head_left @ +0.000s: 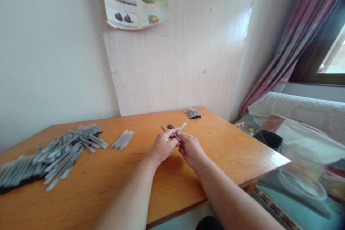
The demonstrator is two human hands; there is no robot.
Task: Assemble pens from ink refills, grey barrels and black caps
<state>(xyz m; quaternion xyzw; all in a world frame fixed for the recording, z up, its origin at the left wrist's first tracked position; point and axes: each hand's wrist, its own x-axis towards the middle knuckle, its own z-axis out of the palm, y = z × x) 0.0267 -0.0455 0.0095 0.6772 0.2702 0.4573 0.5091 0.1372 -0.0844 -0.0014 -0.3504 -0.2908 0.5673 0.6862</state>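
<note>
Above the middle of the wooden table, my left hand [163, 145] and my right hand [191, 147] meet, fingers pinched round one slim pen-like stick [183, 126]. Its whitish translucent end points up and to the right; a dark part shows between the fingers, and the rest is hidden. Just behind my hands lie a few thin black pieces [169, 126], partly covered by my fingers. A small row of pale translucent sticks [123, 139] lies to the left of my hands. Farther back on the right is a bundle of similar sticks [192, 113] with dark ends.
A large heap of grey translucent sticks [67, 147] with black ends spreads over the left of the orange-brown table [118, 183]. Fruit pictures [134, 1] hang on the board behind. Beyond the right edge are a black container [268, 140], a clear plastic tub [302, 183] and a curtain [285, 39].
</note>
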